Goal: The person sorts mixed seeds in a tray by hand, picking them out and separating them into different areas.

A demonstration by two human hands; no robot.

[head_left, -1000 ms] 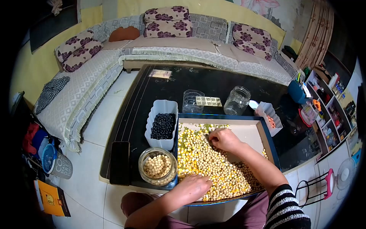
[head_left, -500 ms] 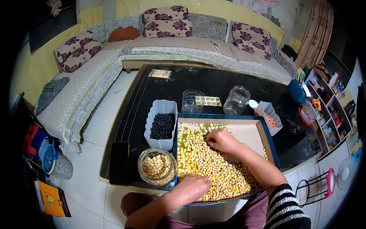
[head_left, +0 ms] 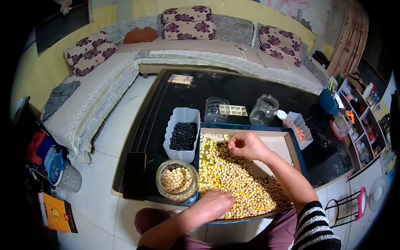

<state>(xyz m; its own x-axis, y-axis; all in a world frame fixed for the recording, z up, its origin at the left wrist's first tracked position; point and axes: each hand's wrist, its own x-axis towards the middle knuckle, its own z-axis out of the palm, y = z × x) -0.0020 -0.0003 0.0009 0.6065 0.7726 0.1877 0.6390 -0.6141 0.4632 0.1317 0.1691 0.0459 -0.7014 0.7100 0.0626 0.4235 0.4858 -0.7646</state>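
A blue-rimmed tray (head_left: 298,151) on the black table holds a heap of mixed beans (head_left: 233,179): pale soybeans, yellow corn, green beans. My right hand (head_left: 246,146) hovers over the far part of the heap, fingertips pinched together on something too small to make out. My left hand (head_left: 214,203) rests palm-down on the near edge of the heap, fingers curled. A glass jar of soybeans (head_left: 177,181) stands just left of the tray. Behind it is a white tub of black beans (head_left: 182,135).
Behind the tray stand a clear plastic container (head_left: 215,110), an empty glass jar (head_left: 264,109) and a white tub with reddish beans (head_left: 297,127). A dark phone (head_left: 133,175) lies at the table's near left. A sofa with floral cushions wraps the far side; shelves stand at right.
My right hand has lifted slightly off the heap and drawn toward the tray's far edge, fingertips pinched. My left hand stays put. The view has shifted a little.
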